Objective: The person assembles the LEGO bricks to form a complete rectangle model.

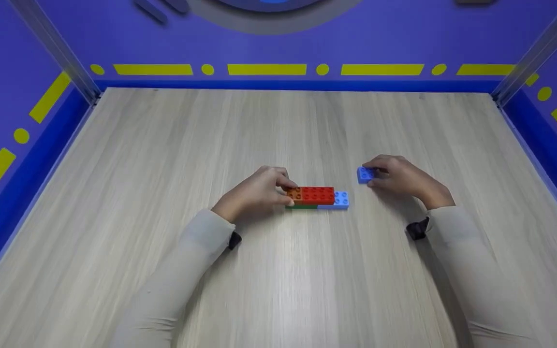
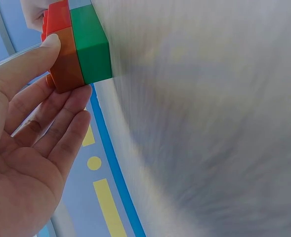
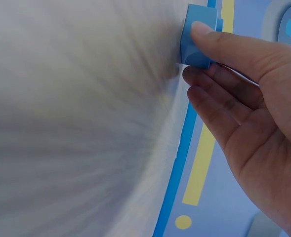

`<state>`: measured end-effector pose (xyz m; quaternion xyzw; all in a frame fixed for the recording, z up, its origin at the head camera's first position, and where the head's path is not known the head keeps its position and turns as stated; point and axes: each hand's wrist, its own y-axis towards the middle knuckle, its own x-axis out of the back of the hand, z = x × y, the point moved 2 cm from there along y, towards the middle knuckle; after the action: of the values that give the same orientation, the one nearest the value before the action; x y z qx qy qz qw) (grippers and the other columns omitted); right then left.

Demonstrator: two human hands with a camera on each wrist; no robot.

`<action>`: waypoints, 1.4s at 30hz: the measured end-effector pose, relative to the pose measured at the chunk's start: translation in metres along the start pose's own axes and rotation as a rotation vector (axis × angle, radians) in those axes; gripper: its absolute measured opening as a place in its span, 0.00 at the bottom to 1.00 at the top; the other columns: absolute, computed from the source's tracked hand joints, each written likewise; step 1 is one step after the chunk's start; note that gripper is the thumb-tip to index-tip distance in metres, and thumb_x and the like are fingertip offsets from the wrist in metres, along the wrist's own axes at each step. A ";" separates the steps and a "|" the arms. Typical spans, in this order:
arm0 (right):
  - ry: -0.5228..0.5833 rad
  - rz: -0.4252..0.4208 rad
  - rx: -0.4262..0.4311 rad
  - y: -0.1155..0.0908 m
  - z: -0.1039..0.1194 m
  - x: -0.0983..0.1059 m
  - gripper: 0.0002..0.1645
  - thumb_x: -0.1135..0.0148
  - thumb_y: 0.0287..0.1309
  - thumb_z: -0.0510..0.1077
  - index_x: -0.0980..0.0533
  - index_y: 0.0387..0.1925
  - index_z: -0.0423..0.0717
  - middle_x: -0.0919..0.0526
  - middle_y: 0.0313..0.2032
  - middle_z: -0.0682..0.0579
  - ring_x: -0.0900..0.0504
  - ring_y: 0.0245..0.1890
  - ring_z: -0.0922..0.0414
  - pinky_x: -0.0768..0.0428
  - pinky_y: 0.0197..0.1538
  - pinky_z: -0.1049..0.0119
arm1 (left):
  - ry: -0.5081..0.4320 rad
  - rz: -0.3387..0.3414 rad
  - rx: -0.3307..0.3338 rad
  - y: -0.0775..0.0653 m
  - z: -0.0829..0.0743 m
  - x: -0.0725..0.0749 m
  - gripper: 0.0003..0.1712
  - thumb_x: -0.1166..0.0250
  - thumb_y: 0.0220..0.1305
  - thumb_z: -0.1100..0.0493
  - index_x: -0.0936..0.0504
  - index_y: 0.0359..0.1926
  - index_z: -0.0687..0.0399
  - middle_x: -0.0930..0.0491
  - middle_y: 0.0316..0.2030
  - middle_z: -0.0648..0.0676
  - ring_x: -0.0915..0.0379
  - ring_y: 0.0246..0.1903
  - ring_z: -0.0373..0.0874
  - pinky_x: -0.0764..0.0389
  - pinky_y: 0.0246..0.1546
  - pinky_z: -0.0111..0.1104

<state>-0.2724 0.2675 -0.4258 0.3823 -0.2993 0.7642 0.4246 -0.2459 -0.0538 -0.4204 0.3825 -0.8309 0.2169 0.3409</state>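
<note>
A two-layer row of building bricks lies across the middle of the table. Its upper layer is an orange brick (image 2: 66, 59) at the left end and a red brick (image 1: 318, 195) beside it. Below them sit a green brick (image 2: 92, 47) and a light blue brick (image 1: 341, 199), whose studs show past the red one on the right. My left hand (image 1: 264, 191) pinches the orange end between thumb and fingers. To the right and slightly farther back, my right hand (image 1: 402, 179) pinches a small blue brick (image 3: 199, 37), apart from the row.
The wood-grain table (image 1: 162, 145) is enclosed by a purple-blue back wall (image 1: 404, 38) with yellow dashes and dots, and by similar side walls. A dark band (image 1: 417, 229) is at the right wrist.
</note>
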 end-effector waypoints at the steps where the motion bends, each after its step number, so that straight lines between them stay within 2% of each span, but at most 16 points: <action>1: 0.001 -0.002 0.002 0.000 0.000 0.000 0.26 0.37 0.59 0.36 0.27 0.59 0.33 0.23 0.56 0.35 0.26 0.59 0.40 0.29 0.61 0.45 | 0.002 -0.001 -0.001 0.000 0.000 0.000 0.21 0.27 0.53 0.60 0.15 0.51 0.54 0.20 0.39 0.49 0.25 0.43 0.46 0.26 0.40 0.28; 17: 0.004 -0.027 0.030 -0.001 -0.005 -0.002 0.25 0.36 0.57 0.34 0.26 0.57 0.32 0.22 0.55 0.36 0.24 0.57 0.41 0.27 0.59 0.46 | -0.008 -0.002 -0.001 -0.001 -0.001 0.000 0.21 0.27 0.54 0.60 0.15 0.51 0.54 0.21 0.37 0.49 0.27 0.40 0.45 0.28 0.37 0.27; 27: 0.023 -0.051 0.061 -0.003 0.000 -0.001 0.24 0.35 0.56 0.35 0.25 0.56 0.33 0.21 0.53 0.36 0.22 0.55 0.42 0.25 0.58 0.47 | -0.014 0.000 -0.031 0.000 0.000 0.000 0.21 0.27 0.52 0.62 0.15 0.49 0.58 0.20 0.39 0.52 0.24 0.40 0.46 0.26 0.39 0.27; 42: 0.007 -0.033 0.044 -0.004 0.004 0.002 0.24 0.37 0.59 0.37 0.26 0.58 0.36 0.22 0.55 0.38 0.23 0.55 0.42 0.25 0.58 0.46 | -0.019 -0.001 -0.020 0.000 -0.002 0.000 0.21 0.27 0.52 0.62 0.15 0.50 0.58 0.20 0.37 0.51 0.27 0.37 0.45 0.29 0.36 0.26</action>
<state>-0.2684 0.2665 -0.4216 0.3938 -0.2748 0.7647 0.4297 -0.2454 -0.0526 -0.4193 0.3814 -0.8360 0.2048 0.3371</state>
